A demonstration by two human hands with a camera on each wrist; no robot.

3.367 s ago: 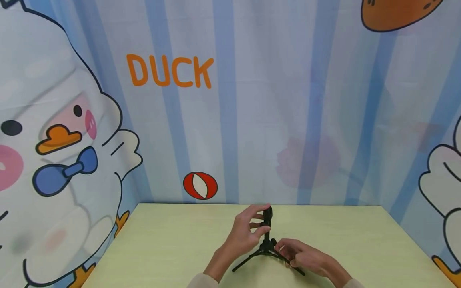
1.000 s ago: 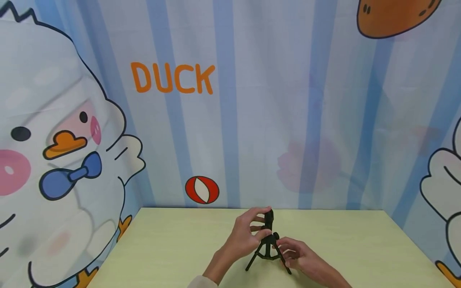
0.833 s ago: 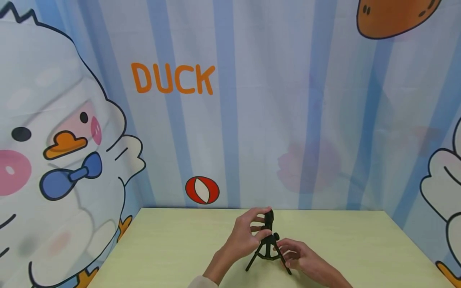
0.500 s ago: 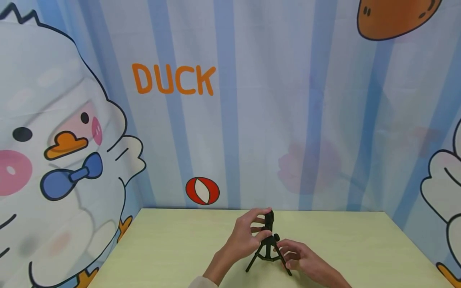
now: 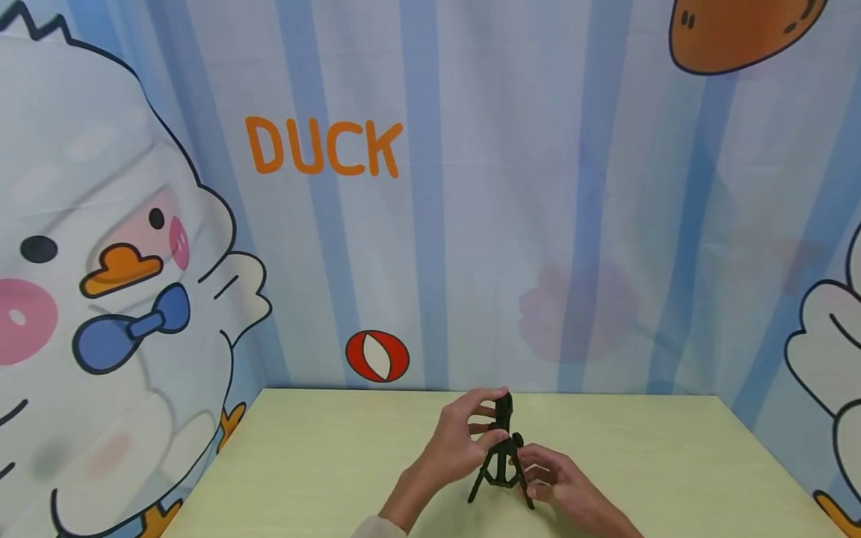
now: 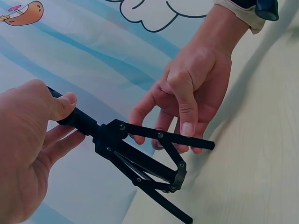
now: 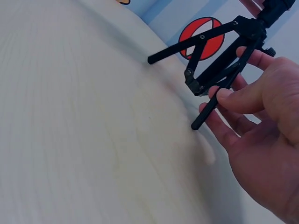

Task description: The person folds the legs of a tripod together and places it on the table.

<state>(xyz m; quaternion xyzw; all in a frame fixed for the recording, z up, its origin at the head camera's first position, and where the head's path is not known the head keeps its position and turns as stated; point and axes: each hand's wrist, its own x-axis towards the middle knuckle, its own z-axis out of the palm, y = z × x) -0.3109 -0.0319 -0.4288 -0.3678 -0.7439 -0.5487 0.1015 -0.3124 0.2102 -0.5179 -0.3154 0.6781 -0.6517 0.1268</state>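
A small black tripod (image 5: 501, 465) stands upright near the table's front, its legs partly folded toward the centre column. My left hand (image 5: 460, 437) grips its upper column, thumb on the near side and index finger at the top. In the left wrist view the leg braces and hinge rivets of the tripod (image 6: 140, 156) show below that grip. My right hand (image 5: 561, 482) pinches one leg between thumb and fingers. The right wrist view shows the thumb of the right hand (image 7: 261, 98) lying on this leg, with the fingers behind it.
The pale yellow table (image 5: 336, 448) reaches back to a striped blue curtain (image 5: 471, 224) printed with a duck, a red ball and orange letters. A dark rounded object (image 6: 267, 8) shows at the right sleeve in the left wrist view.
The tripod's legs have swung inward from a wide spread to a narrow stance. My right hand has moved slightly left with the leg; my left hand keeps its grip on the column.
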